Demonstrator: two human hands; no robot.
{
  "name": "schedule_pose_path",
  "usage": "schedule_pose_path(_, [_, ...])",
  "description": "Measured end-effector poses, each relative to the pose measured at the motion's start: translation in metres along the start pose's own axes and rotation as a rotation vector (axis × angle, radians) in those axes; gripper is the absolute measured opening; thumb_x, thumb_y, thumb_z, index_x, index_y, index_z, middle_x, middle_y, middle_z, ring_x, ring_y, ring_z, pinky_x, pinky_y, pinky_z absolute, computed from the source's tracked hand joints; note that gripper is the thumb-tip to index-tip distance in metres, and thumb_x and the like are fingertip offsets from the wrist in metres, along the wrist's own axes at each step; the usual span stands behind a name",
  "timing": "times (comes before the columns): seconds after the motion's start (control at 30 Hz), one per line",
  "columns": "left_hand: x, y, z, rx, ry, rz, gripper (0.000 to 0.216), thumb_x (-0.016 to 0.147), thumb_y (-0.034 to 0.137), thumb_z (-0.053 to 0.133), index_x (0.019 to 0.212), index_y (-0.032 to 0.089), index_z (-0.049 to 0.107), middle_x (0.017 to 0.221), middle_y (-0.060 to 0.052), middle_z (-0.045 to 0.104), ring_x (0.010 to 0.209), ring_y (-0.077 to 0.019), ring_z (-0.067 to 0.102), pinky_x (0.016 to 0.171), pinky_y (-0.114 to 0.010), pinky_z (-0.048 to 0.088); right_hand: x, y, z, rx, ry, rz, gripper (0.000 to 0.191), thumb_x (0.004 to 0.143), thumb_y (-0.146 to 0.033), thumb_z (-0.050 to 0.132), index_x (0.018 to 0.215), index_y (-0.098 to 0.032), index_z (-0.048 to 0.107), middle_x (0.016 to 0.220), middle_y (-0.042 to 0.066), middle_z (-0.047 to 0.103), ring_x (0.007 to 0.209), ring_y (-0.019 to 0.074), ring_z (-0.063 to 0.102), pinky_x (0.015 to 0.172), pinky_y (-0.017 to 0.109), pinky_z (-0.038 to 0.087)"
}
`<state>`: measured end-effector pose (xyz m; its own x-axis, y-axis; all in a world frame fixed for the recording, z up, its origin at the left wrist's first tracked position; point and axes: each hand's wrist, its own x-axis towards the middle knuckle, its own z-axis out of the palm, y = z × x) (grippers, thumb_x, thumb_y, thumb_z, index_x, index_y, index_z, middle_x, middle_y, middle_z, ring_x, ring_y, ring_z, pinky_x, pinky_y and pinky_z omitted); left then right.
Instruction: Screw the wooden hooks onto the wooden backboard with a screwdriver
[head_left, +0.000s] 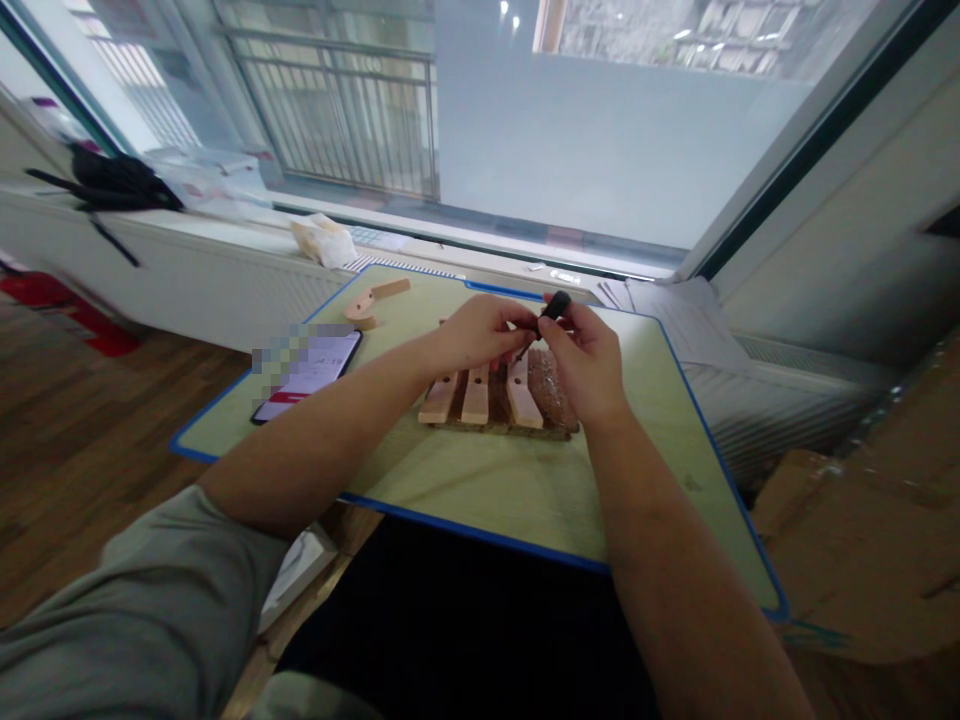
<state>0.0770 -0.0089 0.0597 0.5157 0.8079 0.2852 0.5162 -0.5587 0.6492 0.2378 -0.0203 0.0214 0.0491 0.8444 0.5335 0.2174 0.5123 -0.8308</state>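
Observation:
My right hand (589,355) is closed around a screwdriver (556,305) with a black handle, its thin shaft slanting down to the left. Beside that shaft, the fingers of my left hand (480,332) are pinched together; what they hold is too small to make out. Beneath both hands, three pale wooden pieces (475,398) with dark holes lie side by side on a brown block (553,395) that looks wrapped in clear plastic. The rightmost wooden piece (523,400) is under the shaft. My fingers hide the upper ends of the pieces.
The small table (480,480) has a blue rim. On its left lie a phone (315,375) and a curved wooden piece (367,303). A crumpled bag (324,240) rests on the windowsill. Cardboard (855,540) stands at the right, a fire extinguisher (71,310) at the far left.

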Motion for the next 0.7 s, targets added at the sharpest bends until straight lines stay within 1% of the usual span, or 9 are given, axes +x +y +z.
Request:
schedule_pose_path(0.07, [0.0001, -0.0018, 0.0007, -0.022, 0.009, -0.019, 0.023, 0.082, 0.024, 0.053, 0.089, 0.016, 0.073, 0.055, 0.003, 0.062, 0.048, -0.0083, 0.053, 0.052, -0.02, 0.039, 0.0007, 0.0004, -0.0008, -0.054, 0.01, -0.007, 0.023, 0.076, -0.034, 0.066, 0.095, -0.021, 0.067, 0.085, 0.0, 0.066, 0.069, 0.0124, 0.054, 0.069, 0.031, 0.047])
schedule_pose_path(0.17, [0.0011, -0.006, 0.0033, -0.016, 0.078, -0.028, 0.019, 0.077, 0.03, 0.061, 0.082, 0.016, 0.073, 0.054, 0.004, 0.062, 0.047, -0.0082, 0.052, 0.05, -0.02, 0.037, 0.0002, 0.0003, 0.0007, -0.109, 0.04, 0.002, 0.022, 0.071, -0.034, 0.072, 0.087, -0.02, 0.067, 0.078, -0.002, 0.064, 0.064, 0.0111, 0.052, 0.063, 0.029, 0.045])
schedule_pose_path(0.23, [0.0017, -0.0074, 0.0042, 0.02, 0.111, -0.022, 0.019, 0.077, 0.031, 0.062, 0.077, 0.016, 0.073, 0.052, 0.003, 0.061, 0.049, -0.0088, 0.052, 0.051, -0.02, 0.036, -0.0012, 0.0003, 0.0027, -0.128, 0.073, -0.002, 0.023, 0.069, -0.035, 0.073, 0.085, -0.02, 0.066, 0.076, -0.002, 0.063, 0.064, 0.0108, 0.052, 0.061, 0.028, 0.044])
schedule_pose_path(0.3, [0.0018, -0.0068, 0.0038, 0.066, 0.1, 0.011, 0.02, 0.079, 0.03, 0.059, 0.073, 0.015, 0.072, 0.051, 0.003, 0.06, 0.051, -0.0094, 0.052, 0.054, -0.021, 0.036, -0.0028, 0.0006, 0.0041, -0.143, 0.092, -0.026, 0.026, 0.07, -0.037, 0.073, 0.089, -0.02, 0.066, 0.082, -0.001, 0.064, 0.067, 0.0116, 0.053, 0.06, 0.028, 0.044])
schedule_pose_path(0.37, [0.0013, -0.005, 0.0026, 0.08, 0.063, 0.043, 0.021, 0.081, 0.028, 0.057, 0.073, 0.016, 0.072, 0.052, 0.003, 0.06, 0.052, -0.0095, 0.053, 0.056, -0.021, 0.036, -0.0036, 0.0012, 0.004, -0.131, 0.076, -0.07, 0.03, 0.074, -0.039, 0.07, 0.098, -0.023, 0.066, 0.092, 0.001, 0.066, 0.072, 0.0124, 0.055, 0.061, 0.028, 0.046])
schedule_pose_path(0.43, [0.0005, -0.0034, 0.0018, 0.053, 0.02, 0.046, 0.022, 0.084, 0.027, 0.054, 0.075, 0.016, 0.071, 0.053, 0.003, 0.06, 0.051, -0.0092, 0.052, 0.055, -0.021, 0.036, -0.0031, 0.0023, 0.0026, -0.111, 0.051, -0.114, 0.033, 0.078, -0.038, 0.065, 0.109, -0.027, 0.064, 0.1, 0.001, 0.066, 0.074, 0.0124, 0.056, 0.064, 0.029, 0.048])
schedule_pose_path(0.5, [-0.0001, -0.0028, 0.002, 0.018, -0.017, 0.032, 0.024, 0.087, 0.027, 0.051, 0.078, 0.016, 0.07, 0.053, 0.003, 0.061, 0.049, -0.0091, 0.052, 0.054, -0.021, 0.036, -0.0019, 0.0035, 0.0007, -0.115, 0.052, -0.141, 0.035, 0.081, -0.037, 0.063, 0.115, -0.029, 0.062, 0.099, 0.001, 0.065, 0.073, 0.012, 0.056, 0.068, 0.03, 0.049])
schedule_pose_path(0.6, [-0.0002, -0.0038, 0.004, 0.005, -0.027, 0.031, 0.024, 0.088, 0.026, 0.049, 0.083, 0.017, 0.071, 0.054, 0.003, 0.06, 0.049, -0.0092, 0.052, 0.054, -0.021, 0.037, -0.0006, 0.0041, -0.0006, -0.161, 0.082, -0.162, 0.036, 0.079, -0.034, 0.066, 0.114, -0.03, 0.063, 0.092, 0.0, 0.063, 0.07, 0.012, 0.053, 0.07, 0.032, 0.049])
schedule_pose_path(0.7, [0.0002, -0.0063, 0.0058, 0.025, 0.004, 0.061, 0.021, 0.085, 0.028, 0.053, 0.082, 0.017, 0.071, 0.055, 0.003, 0.061, 0.052, -0.0097, 0.052, 0.056, -0.022, 0.038, -0.0022, 0.0022, 0.001, -0.228, 0.12, -0.185, 0.028, 0.078, -0.031, 0.065, 0.106, -0.028, 0.065, 0.089, 0.0, 0.062, 0.073, 0.0133, 0.054, 0.07, 0.032, 0.047])
